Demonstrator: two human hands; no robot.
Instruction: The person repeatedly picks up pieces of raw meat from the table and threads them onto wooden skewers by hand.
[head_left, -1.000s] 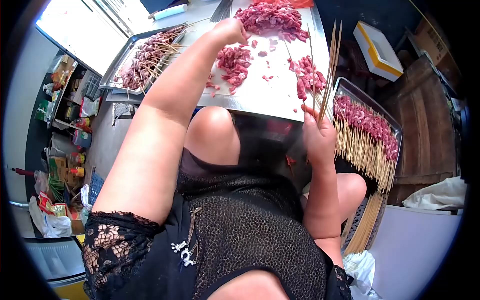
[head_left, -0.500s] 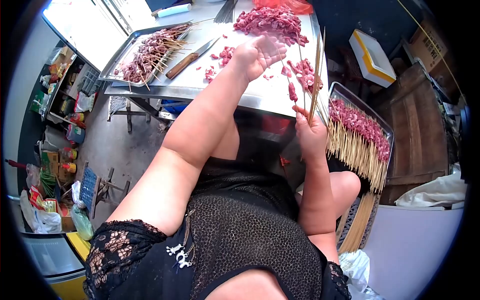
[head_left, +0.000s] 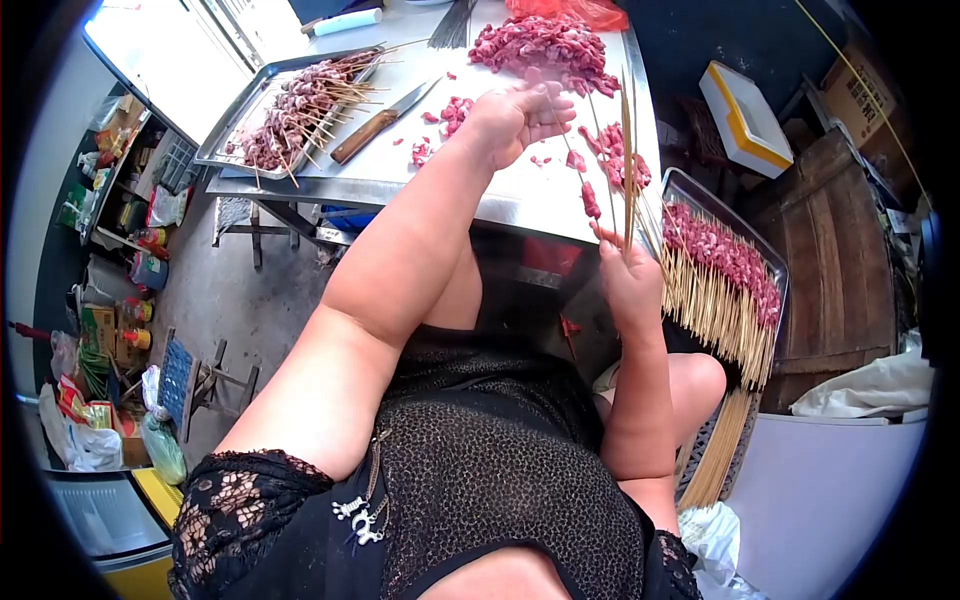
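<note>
Item, 11 o'clock: metal tray [head_left: 258, 100] of finished meat skewers [head_left: 300, 107], on the worktop [head_left: 510, 187].
Item, 11 o'clock: wood-handled knife [head_left: 385, 120], lying beside it, hidden by my arm one second ago, now uncovered.
Item, 12 o'clock: my left hand [head_left: 512, 118], fingers spread open near the slanting skewer's upper end; contact I cannot tell. Then it was at the meat; I judge the work has passed from picking up to threading.
Item, 12 to 1 o'clock: large raw meat pile [head_left: 548, 48], a smaller pile [head_left: 614, 150] nearer.
Item, 1 to 2 o'clock: slanting skewer [head_left: 583, 180], two meat pieces [head_left: 591, 202] on it, apart.
Item, 3 o'clock: my right hand [head_left: 632, 285], fingers closed on that skewer and several bare sticks [head_left: 629, 150].
Item, 3 o'clock: second tray [head_left: 688, 190], rows of skewered meat [head_left: 722, 252].
Item, 4 o'clock: spare sticks [head_left: 722, 445].
</note>
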